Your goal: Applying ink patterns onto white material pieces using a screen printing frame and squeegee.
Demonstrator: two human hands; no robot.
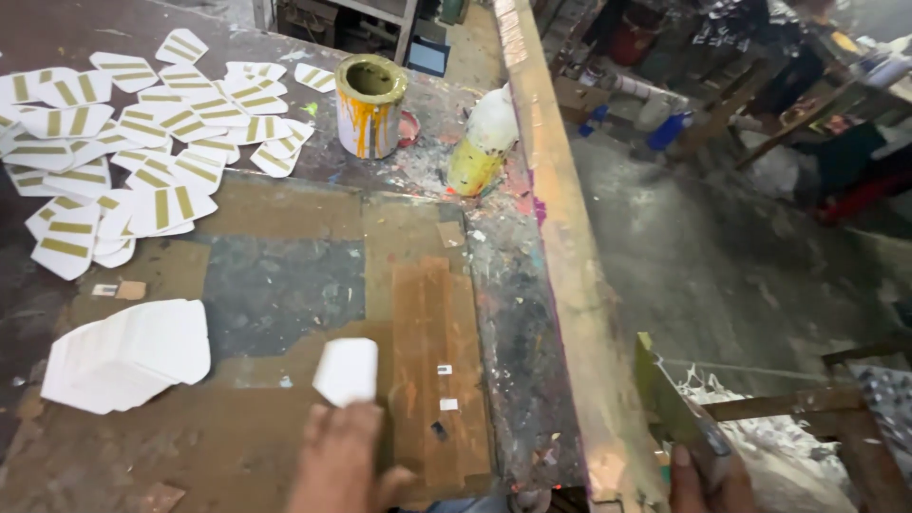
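Taking the paint tin (370,104) as my marker, the far-left stretch of the table (275,285) is covered by a loose spread of white cards with gold stripes (142,142), overlapping and reaching almost to the tin's left side. Well below the tin and to its left sits a stack of blank white cards (128,356), fanned slightly, with bare stained board between it and my left hand (337,461). That hand is low in the frame, straight below the tin, fingertips pinching the bottom edge of one blank white card (348,370) standing up from them. Around that card the board lies open up to the tin. Just right of the tin a paint-smeared plastic bottle (484,142) leans near the table's raised wooden edge rail (560,275), which runs from top to bottom. Beyond the rail, far below and right of the tin, my right hand (708,480) grips a flat paint-stained blade (670,404), fingers closed round its handle, over the floor.
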